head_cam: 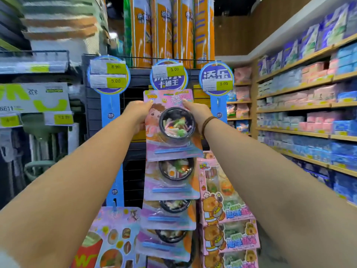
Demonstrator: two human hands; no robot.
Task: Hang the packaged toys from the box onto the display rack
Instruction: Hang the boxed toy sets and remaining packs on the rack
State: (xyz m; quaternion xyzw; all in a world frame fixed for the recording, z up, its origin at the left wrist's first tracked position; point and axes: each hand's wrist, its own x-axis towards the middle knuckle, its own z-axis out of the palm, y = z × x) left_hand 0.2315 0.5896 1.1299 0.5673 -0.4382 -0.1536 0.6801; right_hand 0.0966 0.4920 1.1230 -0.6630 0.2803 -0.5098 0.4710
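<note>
A pink packaged toy [170, 124] with a black bowl of toy noodles under a clear blister is held up at the top of the middle hanging strip [168, 80] of the display rack. My left hand [137, 115] grips its upper left edge, thumb on the top corner. My right hand [197, 113], with a brown wristband, pinches the upper right corner. Below it, several more noodle-bowl packs [172, 178] hang in a column. The box is out of view.
The blue left strip [113, 117] is bare in its upper part, with a food-toy pack [116, 238] low down. Bear-printed pink packs [226, 213] hang on the right strip. Yellow price tags top each strip. Stocked wooden shelves [301, 105] run along the right.
</note>
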